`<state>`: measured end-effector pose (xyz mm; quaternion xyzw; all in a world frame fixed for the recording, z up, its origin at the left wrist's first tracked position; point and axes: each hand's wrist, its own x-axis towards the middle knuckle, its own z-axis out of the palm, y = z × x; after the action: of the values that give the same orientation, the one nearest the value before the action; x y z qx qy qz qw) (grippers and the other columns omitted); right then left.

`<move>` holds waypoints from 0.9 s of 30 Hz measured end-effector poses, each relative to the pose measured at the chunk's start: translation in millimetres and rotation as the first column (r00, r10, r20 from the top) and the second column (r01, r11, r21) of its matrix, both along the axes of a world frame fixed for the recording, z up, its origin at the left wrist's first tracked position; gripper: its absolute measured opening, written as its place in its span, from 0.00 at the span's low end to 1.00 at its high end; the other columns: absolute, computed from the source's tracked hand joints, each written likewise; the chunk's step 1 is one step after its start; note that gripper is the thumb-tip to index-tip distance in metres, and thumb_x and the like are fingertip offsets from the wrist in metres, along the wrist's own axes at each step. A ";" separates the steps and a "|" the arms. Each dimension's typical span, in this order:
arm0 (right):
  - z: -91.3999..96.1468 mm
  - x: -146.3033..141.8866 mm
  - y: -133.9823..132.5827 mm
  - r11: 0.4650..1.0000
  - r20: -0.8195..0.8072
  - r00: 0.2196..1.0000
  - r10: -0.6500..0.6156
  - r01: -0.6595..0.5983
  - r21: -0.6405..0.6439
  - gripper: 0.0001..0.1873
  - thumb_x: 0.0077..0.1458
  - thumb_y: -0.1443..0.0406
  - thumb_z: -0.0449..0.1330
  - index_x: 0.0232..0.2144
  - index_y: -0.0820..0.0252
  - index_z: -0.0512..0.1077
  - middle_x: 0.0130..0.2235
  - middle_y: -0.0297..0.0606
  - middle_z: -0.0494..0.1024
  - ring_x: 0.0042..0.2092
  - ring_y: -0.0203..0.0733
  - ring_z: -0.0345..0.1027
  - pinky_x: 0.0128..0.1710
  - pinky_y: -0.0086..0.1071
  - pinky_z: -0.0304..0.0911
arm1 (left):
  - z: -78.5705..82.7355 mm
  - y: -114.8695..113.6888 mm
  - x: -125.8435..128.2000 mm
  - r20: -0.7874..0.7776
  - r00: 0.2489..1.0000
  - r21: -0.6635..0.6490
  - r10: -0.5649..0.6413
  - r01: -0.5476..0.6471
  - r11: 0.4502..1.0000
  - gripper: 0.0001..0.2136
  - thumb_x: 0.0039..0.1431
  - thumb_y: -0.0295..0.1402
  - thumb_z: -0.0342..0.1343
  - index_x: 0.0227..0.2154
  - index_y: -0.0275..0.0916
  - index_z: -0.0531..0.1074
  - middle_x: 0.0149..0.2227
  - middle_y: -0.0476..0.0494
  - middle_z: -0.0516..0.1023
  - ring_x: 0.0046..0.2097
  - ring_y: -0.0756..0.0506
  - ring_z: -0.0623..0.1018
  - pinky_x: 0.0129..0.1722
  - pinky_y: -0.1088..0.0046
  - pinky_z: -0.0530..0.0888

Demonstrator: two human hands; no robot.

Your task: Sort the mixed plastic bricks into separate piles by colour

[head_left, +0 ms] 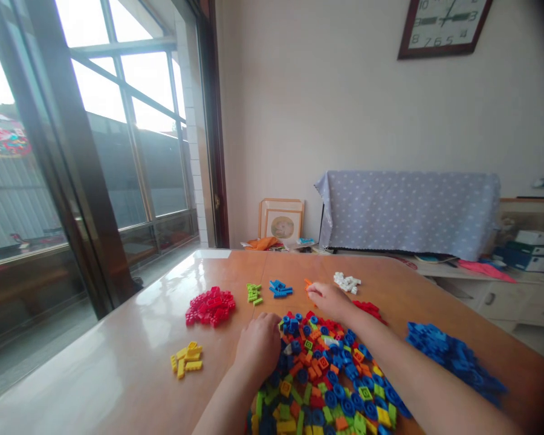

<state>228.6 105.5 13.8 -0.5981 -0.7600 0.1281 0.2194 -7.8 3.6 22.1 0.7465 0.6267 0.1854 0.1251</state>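
Note:
A large mixed heap of toy building bricks [320, 362] in blue, orange, red, green and yellow lies on the table before me. My left hand [259, 341] rests at the heap's left edge, fingers curled downward; their tips and anything between them are hidden. Stretched past the heap, my right hand [330, 301] has its fingers pinched together at small orange bricks [307, 283]. Close by lie white bricks [347, 282] and blue bricks [280, 289]. Part of a red brick pile [369, 310] shows behind my right forearm.
Around the glossy wooden table [131, 362] lie a pinkish-red brick pile [211, 306], green bricks [254, 293], yellow bricks [187, 359] and a big blue brick pile [451, 356]. Beyond stand a cloth-covered object [408, 211] and a framed picture [281, 223]. Glass panels are at left.

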 end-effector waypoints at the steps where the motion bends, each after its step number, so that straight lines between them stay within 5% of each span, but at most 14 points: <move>1: -0.5 -11.3 -10.2 0.998 0.003 0.998 0.066 -0.066 0.006 0.19 0.64 0.55 0.51 0.50 0.51 0.76 0.49 0.37 0.81 0.50 0.43 0.72 0.49 0.32 0.61 | -1.7 1.6 -2.7 0.001 1.000 0.009 0.020 -0.020 1.000 0.15 0.67 0.33 0.43 0.47 0.43 0.74 0.48 0.41 0.79 0.52 0.42 0.76 0.50 0.70 0.69; 4: -2.9 -38.6 -40.7 0.972 0.027 0.972 0.234 -0.234 -0.002 0.26 0.62 0.49 0.54 0.57 0.50 0.72 0.59 0.38 0.74 0.62 0.49 0.64 0.60 0.39 0.56 | -11.4 7.4 -11.0 0.017 0.999 0.026 0.036 -0.036 0.999 0.16 0.65 0.29 0.44 0.48 0.41 0.75 0.49 0.40 0.79 0.51 0.43 0.77 0.49 0.71 0.70; 8: -5.3 -50.7 -74.6 0.915 0.126 0.907 0.403 -0.400 -0.044 0.27 0.64 0.50 0.52 0.60 0.52 0.69 0.63 0.45 0.69 0.65 0.54 0.60 0.64 0.48 0.54 | -26.4 13.5 -15.2 0.037 0.999 0.031 -0.008 0.007 0.999 0.18 0.64 0.28 0.44 0.52 0.37 0.73 0.52 0.37 0.77 0.53 0.44 0.76 0.52 0.73 0.69; 15: -7.7 -26.1 -115.0 0.941 0.187 0.923 0.337 -0.336 -0.037 0.24 0.62 0.54 0.55 0.59 0.49 0.71 0.65 0.44 0.68 0.64 0.56 0.61 0.65 0.52 0.52 | -27.4 8.8 -2.3 -0.005 0.999 0.040 -0.043 0.043 0.998 0.17 0.70 0.36 0.40 0.41 0.38 0.74 0.49 0.35 0.77 0.51 0.42 0.76 0.49 0.70 0.70; 27: 8.7 12.5 -162.3 0.984 0.031 0.984 0.173 -0.174 0.033 0.13 0.59 0.65 0.55 0.42 0.51 0.78 0.46 0.38 0.79 0.49 0.45 0.69 0.53 0.36 0.62 | -16.6 3.5 9.0 0.050 0.962 0.088 -0.268 0.263 0.961 0.20 0.72 0.40 0.35 0.40 0.39 0.72 0.42 0.39 0.78 0.44 0.44 0.77 0.42 0.72 0.69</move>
<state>241.2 -56.8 22.5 -0.5273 -0.8145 0.1249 0.2072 1.2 7.1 5.5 0.8222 0.5088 0.2147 0.1380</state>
